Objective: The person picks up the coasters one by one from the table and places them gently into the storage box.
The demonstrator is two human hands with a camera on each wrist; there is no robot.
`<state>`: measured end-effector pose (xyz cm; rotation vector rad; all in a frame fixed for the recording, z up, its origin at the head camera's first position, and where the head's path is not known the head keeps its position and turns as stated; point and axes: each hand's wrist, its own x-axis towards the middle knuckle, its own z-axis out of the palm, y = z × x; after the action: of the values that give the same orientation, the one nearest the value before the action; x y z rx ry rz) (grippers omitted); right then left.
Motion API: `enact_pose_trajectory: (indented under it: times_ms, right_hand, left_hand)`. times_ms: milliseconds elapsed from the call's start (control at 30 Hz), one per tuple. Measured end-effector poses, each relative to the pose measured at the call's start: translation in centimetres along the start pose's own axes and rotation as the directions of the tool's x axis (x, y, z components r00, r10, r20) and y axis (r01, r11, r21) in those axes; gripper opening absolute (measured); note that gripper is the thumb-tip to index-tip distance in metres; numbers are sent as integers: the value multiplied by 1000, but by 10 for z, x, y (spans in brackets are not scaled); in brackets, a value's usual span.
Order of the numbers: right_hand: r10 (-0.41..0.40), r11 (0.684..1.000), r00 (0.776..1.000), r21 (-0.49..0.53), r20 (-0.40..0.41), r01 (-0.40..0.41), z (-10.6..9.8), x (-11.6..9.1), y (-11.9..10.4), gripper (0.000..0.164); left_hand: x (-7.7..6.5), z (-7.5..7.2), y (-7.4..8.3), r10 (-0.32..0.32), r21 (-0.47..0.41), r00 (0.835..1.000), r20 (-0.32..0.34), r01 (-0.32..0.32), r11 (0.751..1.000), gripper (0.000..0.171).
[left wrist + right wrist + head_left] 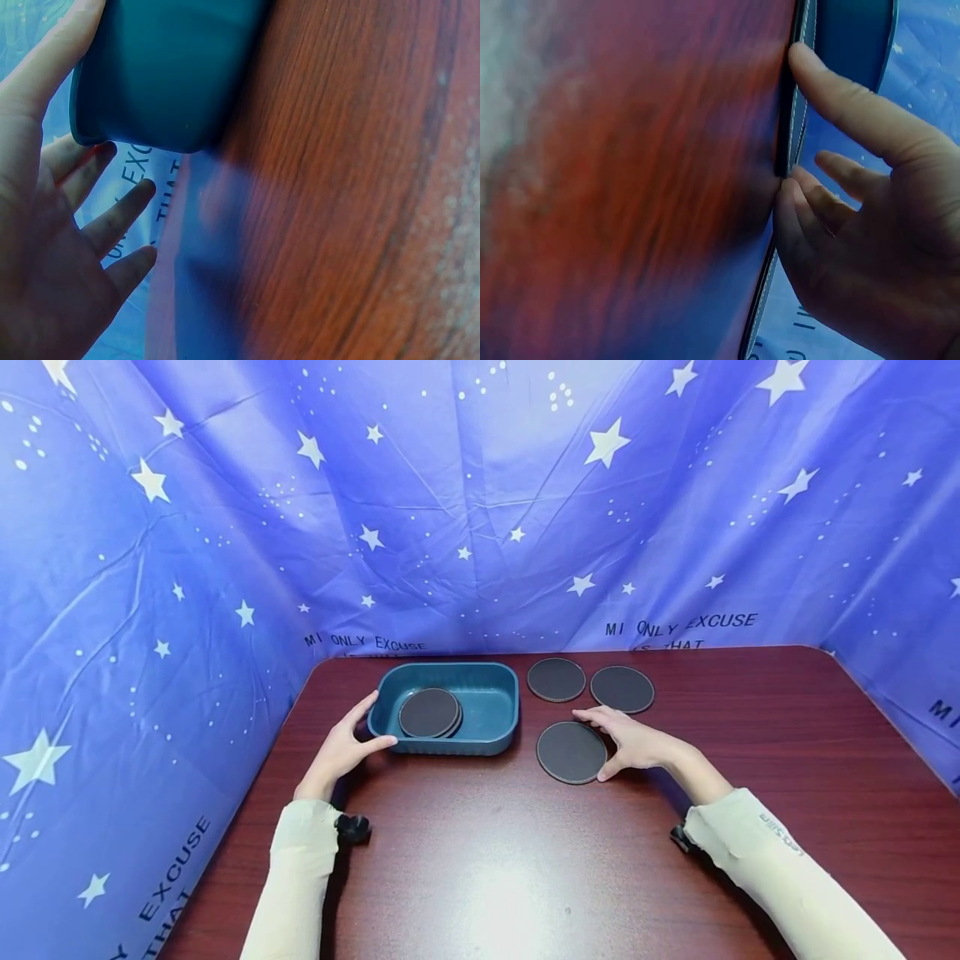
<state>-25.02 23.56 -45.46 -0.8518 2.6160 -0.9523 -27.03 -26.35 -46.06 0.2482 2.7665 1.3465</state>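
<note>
A teal rectangular basin (491, 714) stands at the back left of the table, with a small stack of round dark coasters (429, 712) inside it. At the basin's near left corner my left hand (341, 752) holds the rim, thumb at the front wall and index finger at the left side. The other fingers spread loosely outside the wall in the left wrist view. My right hand (637, 742) pinches the right edge of a round dark coaster (570, 752) with stitched rim, between thumb and fingertips. In the right wrist view this coaster (786, 135) appears edge-on.
Two more dark coasters, one (557, 680) right of the basin and another (622, 689) beside it, lie near the table's back edge. The reddish-brown wooden table (450, 843) is bordered by a blue star-patterned curtain (465, 510) behind and at both sides.
</note>
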Motion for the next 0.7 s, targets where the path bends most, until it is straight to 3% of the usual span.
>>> enact_pose_trajectory:
  times_ms: [300,500,700]
  right_hand:
    - [-6,997,1000,-77,-6,6,-6,9,-5,104]
    - [71,992,996,-109,50,-66,-6,15,-15,109]
    - [106,977,994,-185,6,-103,8,20,-22,98]
  left_hand:
    - [7,-2,3,23,2,1000,-12,-23,1000,93]
    - [6,-1,5,1,-15,1000,-4,-1,1000,90]
    - [-2,1,-1,-9,8,1000,0,9,1000,91]
